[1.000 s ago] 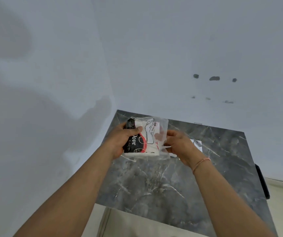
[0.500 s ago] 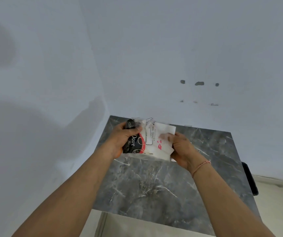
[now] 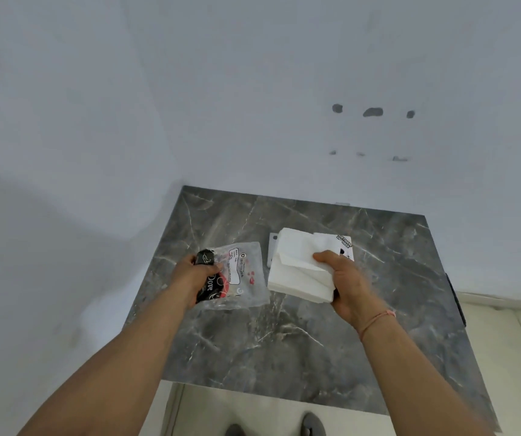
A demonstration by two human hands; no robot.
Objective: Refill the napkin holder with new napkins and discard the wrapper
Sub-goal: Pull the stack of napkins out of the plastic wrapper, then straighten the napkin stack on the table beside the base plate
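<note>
My left hand (image 3: pixel 198 275) grips the clear plastic wrapper (image 3: pixel 242 272), which has a black and red print at its left end and now looks flat. My right hand (image 3: pixel 349 287) holds a thick stack of white napkins (image 3: pixel 297 269) by its right edge, above the grey marble table (image 3: pixel 284 341). Behind the stack lies a white flat napkin holder (image 3: pixel 345 245) with a black label; the napkins hide most of it. The wrapper and the stack are apart, side by side.
The table stands in a corner between two white walls (image 3: pixel 253 89). A black object (image 3: pixel 456 300) sits at the table's right edge. Pale floor (image 3: pixel 511 357) shows to the right and below, with my shoes (image 3: pixel 312 424) at the bottom.
The napkin stack has come out of the wrapper: my right hand pulled it to the right while my left hand kept the wrapper. The white holder on the table came into view.
</note>
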